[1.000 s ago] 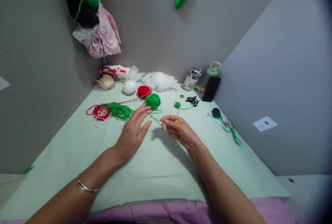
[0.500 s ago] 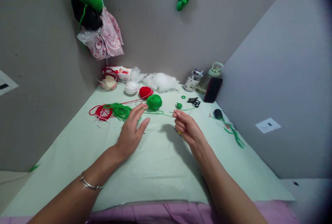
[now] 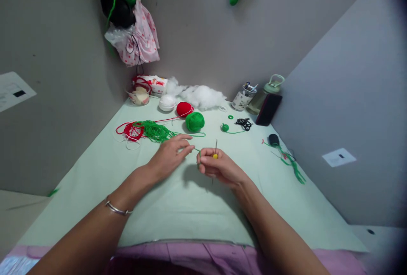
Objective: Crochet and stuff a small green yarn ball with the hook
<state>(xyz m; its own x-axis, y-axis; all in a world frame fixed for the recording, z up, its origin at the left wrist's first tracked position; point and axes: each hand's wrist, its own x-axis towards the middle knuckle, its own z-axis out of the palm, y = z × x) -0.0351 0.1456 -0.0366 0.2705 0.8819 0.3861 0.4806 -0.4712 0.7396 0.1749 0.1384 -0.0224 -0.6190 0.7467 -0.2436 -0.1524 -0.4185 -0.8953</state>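
Note:
My right hand (image 3: 219,165) is closed around a slim crochet hook with a yellow part (image 3: 215,156); its metal tip points up. Between the same hand's thumb and fingertips is green yarn (image 3: 199,156). Just to the left, my left hand (image 3: 171,156) has its thumb and fingers loosely drawn together, and the strand runs from its thumb tip to my right hand. How firmly the left fingers grip it is hard to see. Beyond them lie a green yarn ball (image 3: 195,122) and a loose heap of green yarn (image 3: 155,131).
Behind are a red yarn ball (image 3: 184,109), a white ball (image 3: 167,102), white stuffing (image 3: 203,97) and a pen tin (image 3: 243,98). To the right are black scissors (image 3: 244,124), a small green ball (image 3: 225,127), a phone (image 3: 269,109), a bottle (image 3: 273,84) and a black-and-green yarn piece (image 3: 274,140).
My right hand has come left and nearer to me, turning so the hook stands upright. My left hand's fingers have drawn in towards the strand. The camera view has shifted slightly.

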